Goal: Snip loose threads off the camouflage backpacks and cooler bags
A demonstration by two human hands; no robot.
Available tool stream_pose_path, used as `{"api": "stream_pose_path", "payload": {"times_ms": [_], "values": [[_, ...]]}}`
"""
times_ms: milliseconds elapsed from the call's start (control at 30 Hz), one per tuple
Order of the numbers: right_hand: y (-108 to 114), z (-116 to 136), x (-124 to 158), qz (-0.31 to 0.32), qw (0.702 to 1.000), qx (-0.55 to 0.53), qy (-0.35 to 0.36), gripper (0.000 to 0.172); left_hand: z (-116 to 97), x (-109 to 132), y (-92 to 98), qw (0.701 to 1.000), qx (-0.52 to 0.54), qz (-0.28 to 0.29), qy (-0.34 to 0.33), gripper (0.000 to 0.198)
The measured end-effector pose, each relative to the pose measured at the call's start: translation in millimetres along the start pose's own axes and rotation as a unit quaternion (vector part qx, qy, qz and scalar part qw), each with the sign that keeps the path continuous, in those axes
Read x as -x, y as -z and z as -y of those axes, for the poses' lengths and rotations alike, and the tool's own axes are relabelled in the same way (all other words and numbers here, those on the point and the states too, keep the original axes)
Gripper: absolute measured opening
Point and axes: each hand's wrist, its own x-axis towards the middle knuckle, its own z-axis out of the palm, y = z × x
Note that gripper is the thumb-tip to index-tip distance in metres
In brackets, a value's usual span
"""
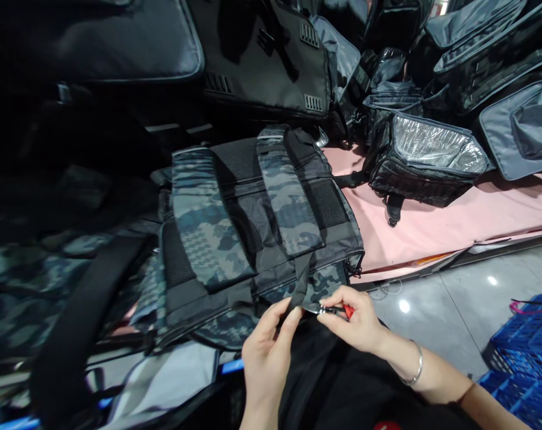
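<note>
A camouflage backpack [271, 209] lies with its shoulder straps and black mesh back facing up. My left hand [271, 340] is closed on a black webbing strap [302, 276] that hangs from the lower end of one shoulder strap, pinching it between thumb and fingers. In my closed right hand [354, 319] are small thread snips [337, 310] with a red and black handle, partly hidden by the fingers. Their metal tip lies close beside the strap at my left fingertips; whether it touches, I cannot tell.
An open cooler bag [432, 155] with silver lining stands on the pink tabletop [414, 233] at the right. Several black and camouflage bags crowd the back and left, including a large black bag [266, 60]. Blue plastic crates [521, 340] stand on the tiled floor at lower right.
</note>
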Motion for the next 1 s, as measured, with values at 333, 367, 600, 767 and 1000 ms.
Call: {"api": "stream_pose_path", "payload": {"times_ms": [333, 367, 600, 767, 1000], "values": [[8.1, -5.8, -5.9, 0.012, 0.997, -0.034, -0.07, 0.02, -1.1, -0.3, -3.1, 1.0, 0.016, -0.013, 0.006, 0.031], [7.8, -6.3, -6.1, 0.009, 0.997, -0.039, -0.07, 0.02, -1.2, -0.4, -3.3, 1.0, 0.016, -0.016, 0.006, 0.032], [3.8, -9.4, -3.5, 0.009, 0.995, -0.071, -0.066, 0.02, -2.3, -1.3, -3.5, 0.999, 0.011, -0.023, 0.02, 0.036], [1.2, -13.1, -4.5, -0.009, 0.999, -0.035, -0.029, 0.019, 0.4, 0.0, -2.3, 0.999, 0.019, -0.025, 0.021, 0.034], [0.2, -8.7, 0.3, -0.018, 1.0, -0.014, 0.004, 0.013, -5.8, -0.3, -3.0, 0.999, 0.024, -0.021, 0.022, 0.032]]}}
